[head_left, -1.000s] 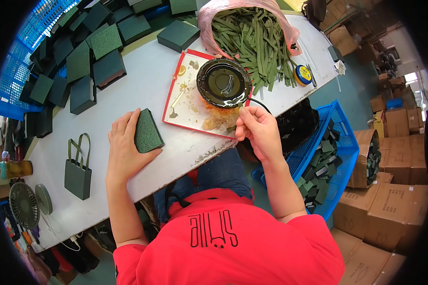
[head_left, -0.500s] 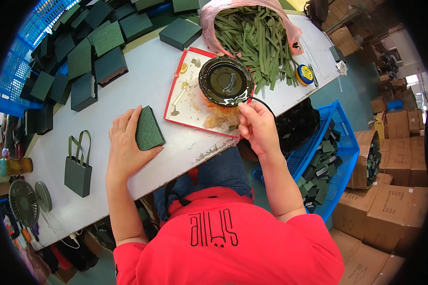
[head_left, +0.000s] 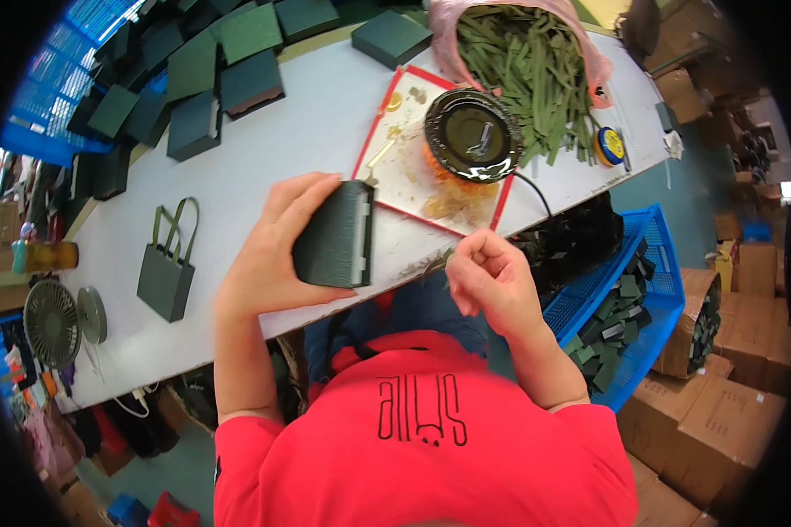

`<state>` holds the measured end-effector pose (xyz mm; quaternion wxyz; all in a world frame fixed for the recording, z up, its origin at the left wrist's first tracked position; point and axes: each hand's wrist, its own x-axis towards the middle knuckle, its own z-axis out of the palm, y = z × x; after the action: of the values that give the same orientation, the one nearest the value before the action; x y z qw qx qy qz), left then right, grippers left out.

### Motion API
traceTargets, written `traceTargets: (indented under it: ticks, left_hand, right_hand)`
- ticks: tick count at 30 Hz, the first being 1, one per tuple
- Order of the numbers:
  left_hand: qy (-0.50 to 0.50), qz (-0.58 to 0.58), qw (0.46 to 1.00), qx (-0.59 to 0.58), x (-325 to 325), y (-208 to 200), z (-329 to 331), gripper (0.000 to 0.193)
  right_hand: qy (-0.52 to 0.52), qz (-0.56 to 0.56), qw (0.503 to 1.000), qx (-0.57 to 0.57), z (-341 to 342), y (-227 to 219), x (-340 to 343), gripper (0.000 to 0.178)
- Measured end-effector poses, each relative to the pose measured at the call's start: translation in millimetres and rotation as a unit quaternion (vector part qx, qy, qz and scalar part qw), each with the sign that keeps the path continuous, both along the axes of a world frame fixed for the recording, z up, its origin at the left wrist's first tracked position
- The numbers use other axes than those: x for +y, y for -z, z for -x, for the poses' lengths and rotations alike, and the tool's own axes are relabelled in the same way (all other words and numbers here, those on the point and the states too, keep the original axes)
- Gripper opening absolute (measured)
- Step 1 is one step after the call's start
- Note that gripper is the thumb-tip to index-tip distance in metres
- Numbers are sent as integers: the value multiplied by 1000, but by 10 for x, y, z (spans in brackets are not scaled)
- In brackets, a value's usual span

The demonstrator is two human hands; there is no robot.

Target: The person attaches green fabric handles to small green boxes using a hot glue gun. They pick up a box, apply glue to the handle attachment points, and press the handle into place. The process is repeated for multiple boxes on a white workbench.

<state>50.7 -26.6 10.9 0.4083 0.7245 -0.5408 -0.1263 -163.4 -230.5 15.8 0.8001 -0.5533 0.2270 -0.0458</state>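
My left hand (head_left: 277, 241) grips a dark green box (head_left: 332, 235) from its left side, fingers over the top and thumb along the bottom edge. The box is tilted so a narrow side with a pale strip shows. My right hand (head_left: 498, 283) is closed in a pinch to the right of the box, apart from it; what its fingers hold, if anything, is too small to make out. Beyond both hands stands a round pot (head_left: 473, 136) with dark glossy liquid. It rests on a white board (head_left: 394, 145) with red edges, stained with amber drips.
Green strips (head_left: 527, 75) spill from a pink plastic bag (head_left: 448, 44). Several green boxes (head_left: 193, 127) are heaped at the far left. A small handled bag (head_left: 165, 277) and a fan (head_left: 53, 323) stand left. A blue crate (head_left: 668, 290) of green pieces is at right.
My right hand has drawn back from the pot's rim toward me. My left hand has lifted and tilted the box, bringing it right. The whole view has shifted.
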Motion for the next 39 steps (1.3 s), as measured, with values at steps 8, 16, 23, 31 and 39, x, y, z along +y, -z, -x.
traceTargets:
  ticks: [8,16,23,31,39]
  left_hand:
    - [74,33,997,-13,-82,-106,117,105]
    - [89,30,996,-6,-101,-120,127,105]
    - [100,11,995,-2,-101,-117,137,105]
    - [123,5,992,-38,-133,-132,161,99]
    - [75,4,997,-21,-70,-72,162,102]
  right_hand:
    - [-134,-81,987,47,-173,-56,272,20]
    - [-154,-23,984,83,-214,-51,278,25]
    - [-170,25,979,112,-228,-65,264,27]
    - [-183,70,975,107,-212,117,333,33]
    - [-183,42,981,47,-191,148,214,23]
